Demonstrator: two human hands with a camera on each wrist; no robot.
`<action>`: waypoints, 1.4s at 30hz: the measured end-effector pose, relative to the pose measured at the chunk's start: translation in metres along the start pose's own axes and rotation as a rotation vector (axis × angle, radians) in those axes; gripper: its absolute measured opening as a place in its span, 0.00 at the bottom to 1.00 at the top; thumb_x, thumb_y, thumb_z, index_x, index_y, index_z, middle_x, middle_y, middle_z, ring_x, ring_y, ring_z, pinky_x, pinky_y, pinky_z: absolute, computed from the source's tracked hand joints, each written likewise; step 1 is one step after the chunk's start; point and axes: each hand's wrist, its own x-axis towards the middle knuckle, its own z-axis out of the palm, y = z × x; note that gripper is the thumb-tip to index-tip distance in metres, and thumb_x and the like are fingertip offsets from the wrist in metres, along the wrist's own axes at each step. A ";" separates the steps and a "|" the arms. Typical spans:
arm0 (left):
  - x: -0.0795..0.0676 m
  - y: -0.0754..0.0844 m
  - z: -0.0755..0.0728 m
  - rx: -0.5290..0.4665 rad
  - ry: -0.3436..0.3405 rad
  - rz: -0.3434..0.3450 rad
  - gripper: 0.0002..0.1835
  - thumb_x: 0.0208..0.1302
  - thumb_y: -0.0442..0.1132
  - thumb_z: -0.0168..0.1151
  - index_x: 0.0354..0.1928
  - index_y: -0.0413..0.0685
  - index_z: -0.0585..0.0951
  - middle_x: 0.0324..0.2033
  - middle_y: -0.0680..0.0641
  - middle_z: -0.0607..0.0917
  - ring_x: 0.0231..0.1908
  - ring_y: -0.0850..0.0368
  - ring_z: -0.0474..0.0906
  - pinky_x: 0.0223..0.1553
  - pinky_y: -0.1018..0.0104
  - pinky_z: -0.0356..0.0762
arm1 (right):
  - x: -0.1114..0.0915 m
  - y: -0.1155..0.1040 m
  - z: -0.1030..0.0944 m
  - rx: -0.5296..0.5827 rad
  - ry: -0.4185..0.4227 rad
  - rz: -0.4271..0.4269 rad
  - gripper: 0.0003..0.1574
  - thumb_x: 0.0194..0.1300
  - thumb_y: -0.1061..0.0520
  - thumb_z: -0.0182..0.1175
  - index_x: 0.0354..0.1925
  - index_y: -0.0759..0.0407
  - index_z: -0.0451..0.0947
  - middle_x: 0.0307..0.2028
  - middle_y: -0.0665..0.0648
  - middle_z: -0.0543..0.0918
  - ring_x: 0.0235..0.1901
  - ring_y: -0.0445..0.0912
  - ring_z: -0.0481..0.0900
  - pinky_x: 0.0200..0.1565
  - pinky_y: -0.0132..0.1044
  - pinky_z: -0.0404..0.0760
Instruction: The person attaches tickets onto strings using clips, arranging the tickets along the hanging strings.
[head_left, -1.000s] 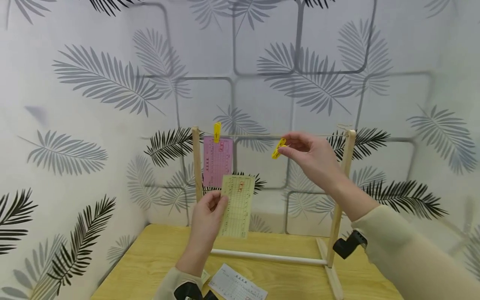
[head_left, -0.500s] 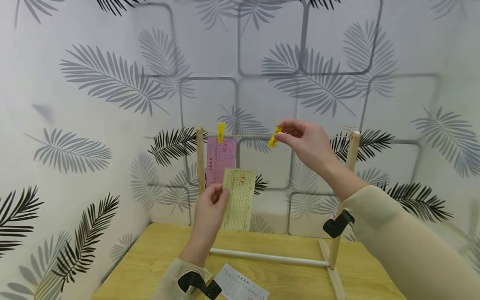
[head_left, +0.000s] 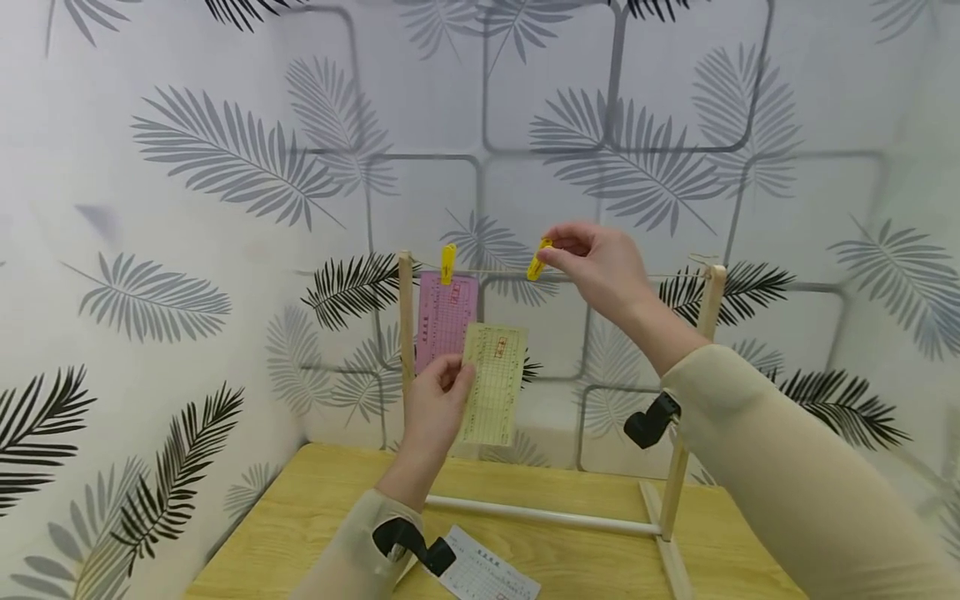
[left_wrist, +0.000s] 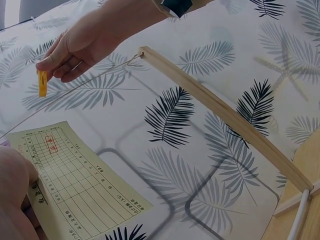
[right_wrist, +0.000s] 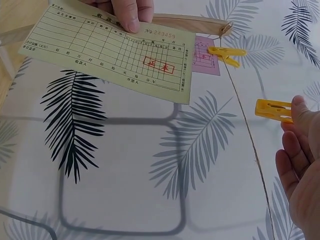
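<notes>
My left hand [head_left: 437,404] pinches a yellow-green receipt slip [head_left: 495,383] by its left edge, below the string [head_left: 502,271]. Part of a pink receipt slip [head_left: 447,312] is hidden behind that hand and slip; it hangs from the string by a yellow clothespin [head_left: 447,264]. At the string's height, my right hand [head_left: 600,265] pinches a second yellow clothespin [head_left: 539,259] between thumb and fingers. In the right wrist view this held clothespin [right_wrist: 273,110] is beside the string, apart from the green slip [right_wrist: 115,52].
The string runs between two wooden posts [head_left: 696,375] of a stand, joined low down by a white rod [head_left: 547,515]. A white receipt slip [head_left: 487,571] lies on the wooden table [head_left: 322,508]. Leaf-patterned wall covering [head_left: 300,208] stands behind.
My left hand has raised the yellow-green slip toward the string, slightly rightward. My right hand has moved up and left with its clothespin. The head view has shifted a little.
</notes>
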 end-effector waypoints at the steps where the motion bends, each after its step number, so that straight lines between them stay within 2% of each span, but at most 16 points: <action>1: 0.001 0.001 0.001 0.000 -0.001 -0.005 0.09 0.81 0.38 0.67 0.53 0.39 0.88 0.43 0.44 0.91 0.44 0.54 0.85 0.50 0.60 0.84 | 0.002 0.000 0.001 -0.003 0.000 0.005 0.19 0.79 0.51 0.71 0.62 0.57 0.87 0.52 0.57 0.91 0.53 0.50 0.87 0.55 0.48 0.83; 7: 0.008 0.008 0.008 -0.078 -0.041 -0.030 0.10 0.82 0.37 0.65 0.55 0.37 0.87 0.43 0.45 0.89 0.42 0.56 0.79 0.43 0.67 0.79 | 0.011 0.000 0.004 -0.035 0.008 0.006 0.20 0.79 0.49 0.71 0.61 0.56 0.87 0.53 0.57 0.91 0.54 0.51 0.87 0.55 0.50 0.82; 15: 0.019 0.011 0.021 -0.086 -0.038 -0.041 0.10 0.83 0.37 0.64 0.54 0.38 0.87 0.43 0.47 0.88 0.40 0.56 0.76 0.42 0.65 0.77 | 0.015 -0.001 0.009 -0.044 0.012 -0.026 0.16 0.78 0.53 0.72 0.58 0.58 0.88 0.51 0.57 0.92 0.52 0.51 0.88 0.54 0.49 0.83; 27: 0.033 0.013 0.034 -0.092 -0.019 -0.048 0.11 0.83 0.38 0.64 0.55 0.37 0.87 0.46 0.43 0.89 0.45 0.55 0.81 0.48 0.63 0.81 | 0.023 -0.004 0.012 -0.120 0.007 -0.057 0.14 0.79 0.53 0.71 0.57 0.59 0.88 0.50 0.58 0.92 0.50 0.52 0.87 0.54 0.51 0.83; 37: 0.038 0.017 0.037 -0.118 -0.015 -0.084 0.13 0.84 0.38 0.62 0.59 0.36 0.86 0.52 0.42 0.88 0.53 0.52 0.81 0.56 0.57 0.81 | 0.025 -0.005 0.019 -0.141 -0.018 -0.050 0.12 0.80 0.53 0.70 0.55 0.57 0.89 0.49 0.57 0.92 0.49 0.51 0.88 0.54 0.51 0.84; 42: 0.040 0.021 0.038 -0.135 -0.004 -0.073 0.13 0.84 0.37 0.63 0.59 0.36 0.86 0.53 0.41 0.88 0.54 0.51 0.82 0.57 0.55 0.82 | 0.025 -0.004 0.020 -0.171 -0.021 -0.050 0.13 0.81 0.53 0.69 0.55 0.58 0.88 0.50 0.57 0.92 0.50 0.53 0.88 0.56 0.53 0.83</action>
